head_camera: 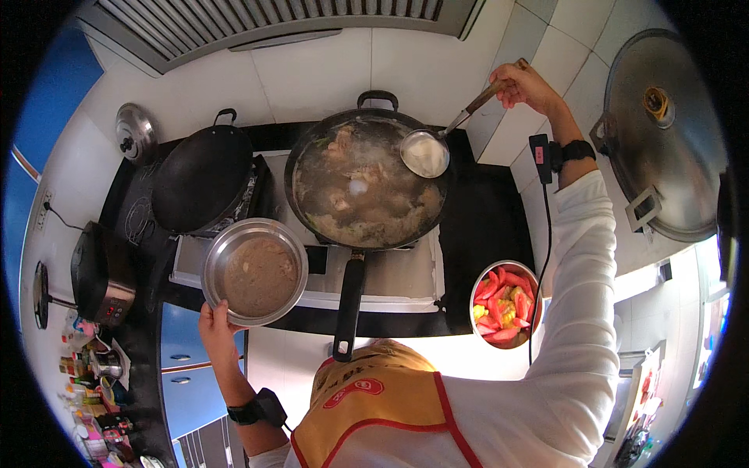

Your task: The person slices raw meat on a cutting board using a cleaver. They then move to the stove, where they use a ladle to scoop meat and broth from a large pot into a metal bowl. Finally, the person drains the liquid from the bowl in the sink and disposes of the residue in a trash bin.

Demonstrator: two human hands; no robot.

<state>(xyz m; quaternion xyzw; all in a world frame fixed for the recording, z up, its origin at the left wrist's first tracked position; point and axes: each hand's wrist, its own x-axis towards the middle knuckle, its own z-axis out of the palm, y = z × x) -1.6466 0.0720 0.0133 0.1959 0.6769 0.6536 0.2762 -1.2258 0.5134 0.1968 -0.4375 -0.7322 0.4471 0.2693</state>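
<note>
My right hand [521, 85] is closed around the wooden handle of a metal ladle [426, 154]. The ladle's bowl, with pale liquid in it, is over the right side of a black wok [357, 193], which contains cloudy, steaming broth, pieces that look like meat, and foam. My left hand [219, 327] grips the near rim of a stainless steel bowl [254, 272], thumb over the edge. Brownish, scummy liquid lies in that bowl, held left of the wok's long black handle [351, 304].
A second black wok [202, 178] stands at the left burner. Near the counter's right edge is a metal bowl of cut carrots and corn [506, 304]. A black cooker [102, 275] stands far left; a large lid [661, 134] hangs at right. A cable [547, 234] runs beside my right arm.
</note>
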